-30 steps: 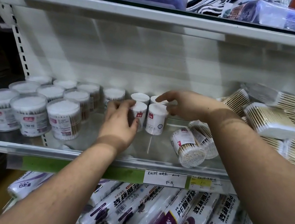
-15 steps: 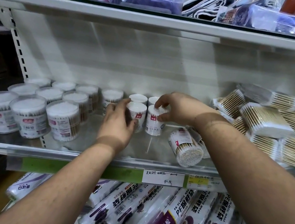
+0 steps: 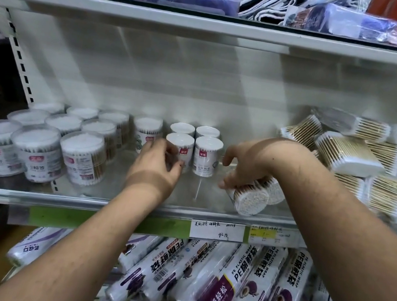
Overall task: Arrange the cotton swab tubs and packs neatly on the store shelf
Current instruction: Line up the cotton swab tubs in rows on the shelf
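Fingers of the left hand (image 3: 157, 160) curl round a small upright swab tub (image 3: 180, 148); right hand (image 3: 243, 167) grips a toppled swab tub (image 3: 249, 198) on the shelf (image 3: 108, 210).

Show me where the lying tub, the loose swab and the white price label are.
Lying tub (image 3: 249, 201), head view: on its swab-filled end face.
Loose swab (image 3: 197, 189), head view: on the middle of its stick.
White price label (image 3: 217, 230), head view: on its handwritten centre.

The left hand (image 3: 157, 163) grips the front-left tub (image 3: 181, 147) of 4 small upright tubs on the shelf (image 3: 103, 209). The right hand (image 3: 244, 166) holds a tipped tub (image 3: 249, 199) beside stacked swab packs (image 3: 349, 154).
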The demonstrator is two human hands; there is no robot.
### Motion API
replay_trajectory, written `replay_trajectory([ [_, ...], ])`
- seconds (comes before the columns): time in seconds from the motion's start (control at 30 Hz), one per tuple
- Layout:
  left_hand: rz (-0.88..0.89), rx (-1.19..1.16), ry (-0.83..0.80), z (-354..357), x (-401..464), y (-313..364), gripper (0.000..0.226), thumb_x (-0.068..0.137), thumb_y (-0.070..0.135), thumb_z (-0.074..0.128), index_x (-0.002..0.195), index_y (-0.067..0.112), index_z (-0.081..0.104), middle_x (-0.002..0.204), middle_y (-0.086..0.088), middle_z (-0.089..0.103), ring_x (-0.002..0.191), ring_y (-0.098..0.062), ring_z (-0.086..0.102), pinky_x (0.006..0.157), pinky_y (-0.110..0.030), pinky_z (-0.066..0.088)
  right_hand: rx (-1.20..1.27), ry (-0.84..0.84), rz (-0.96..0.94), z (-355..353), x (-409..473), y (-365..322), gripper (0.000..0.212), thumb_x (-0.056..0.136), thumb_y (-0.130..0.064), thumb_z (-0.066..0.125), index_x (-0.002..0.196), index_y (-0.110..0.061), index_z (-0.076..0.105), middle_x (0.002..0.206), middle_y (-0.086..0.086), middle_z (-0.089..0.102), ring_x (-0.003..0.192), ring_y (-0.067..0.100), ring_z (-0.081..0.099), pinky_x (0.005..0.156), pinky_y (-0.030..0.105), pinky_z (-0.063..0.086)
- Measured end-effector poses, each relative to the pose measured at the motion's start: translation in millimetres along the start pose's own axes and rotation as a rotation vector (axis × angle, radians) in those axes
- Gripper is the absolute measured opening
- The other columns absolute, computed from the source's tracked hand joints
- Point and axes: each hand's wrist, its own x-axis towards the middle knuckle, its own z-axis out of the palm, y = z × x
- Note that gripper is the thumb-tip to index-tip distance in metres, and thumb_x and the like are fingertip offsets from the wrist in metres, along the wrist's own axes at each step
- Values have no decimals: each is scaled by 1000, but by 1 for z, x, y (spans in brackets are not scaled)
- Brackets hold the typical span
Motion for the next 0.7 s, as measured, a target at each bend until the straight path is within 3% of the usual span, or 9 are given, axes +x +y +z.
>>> replay_trajectory([
  [0.1, 37, -50, -28, -4, -6, 0, 11, 87, 22, 64, 96, 26, 59, 99, 4, 63, 88, -17, 60, 84, -31, 51, 65, 56, -45, 2, 0, -2, 61, 80, -51, 73, 133, -32, 49, 117, -5, 61, 90, 18, 65, 75, 31, 53],
  [0.2, 86, -149, -137, -8, -12, -4, 31, 82, 15, 72, 107, 29, 61, 102, 6, 62, 88, -14, 61, 87, -35, 53, 269, 114, -120, 3, 1, -5, 66, 74, -49, 80, 127, -32, 46, 119, -7, 58, 97, 19, 64, 82, 34, 53],
  [0.33, 293, -130, -242, -19, -23, -8, 85, 72, 19, 81, 142, 36, 38, 140, 8, 44, 124, -8, 45, 108, -31, 39, 523, 280, -223, 10, 0, -17, 52, 75, -49, 79, 110, -28, 47, 113, -9, 57, 102, 13, 59, 85, 28, 46],
  [0.4, 329, -140, -273, -25, -28, -8, 95, 71, 20, 82, 148, 37, 29, 148, 10, 37, 134, -6, 36, 114, -28, 30, 693, 349, -271, 15, 1, -23, 43, 80, -45, 76, 110, -25, 53, 110, -9, 60, 101, 13, 61, 87, 26, 47],
  [0.47, 361, -113, -280, -28, -27, -10, 87, 72, 20, 81, 145, 35, 37, 146, 8, 42, 133, -10, 39, 114, -30, 31, 862, 405, -283, 18, 1, -26, 31, 87, -39, 71, 110, -24, 57, 102, -11, 63, 97, 14, 66, 88, 30, 52],
  [0.53, 347, -21, -265, -32, -26, -14, 71, 75, 21, 80, 138, 32, 49, 141, 10, 44, 127, -11, 43, 113, -28, 32, 845, 414, -238, 20, -1, -26, 26, 89, -41, 67, 109, -27, 58, 95, -14, 63, 93, 15, 65, 89, 32, 52],
  [0.63, 275, -25, -192, -38, -25, -19, 60, 76, 18, 81, 132, 23, 58, 124, 10, 45, 114, -10, 49, 102, -16, 34, 607, 276, -176, 28, -4, -29, 47, 83, -59, 64, 122, -34, 53, 108, -12, 62, 99, 12, 60, 89, 27, 47],
  [0.7, 228, -65, -118, -39, -26, -19, 55, 73, 22, 83, 124, 21, 63, 113, 11, 45, 106, -9, 51, 95, -15, 37, 653, 242, -193, 39, -2, -33, 60, 79, -57, 71, 129, -36, 47, 110, -10, 60, 95, 11, 59, 84, 26, 47],
])
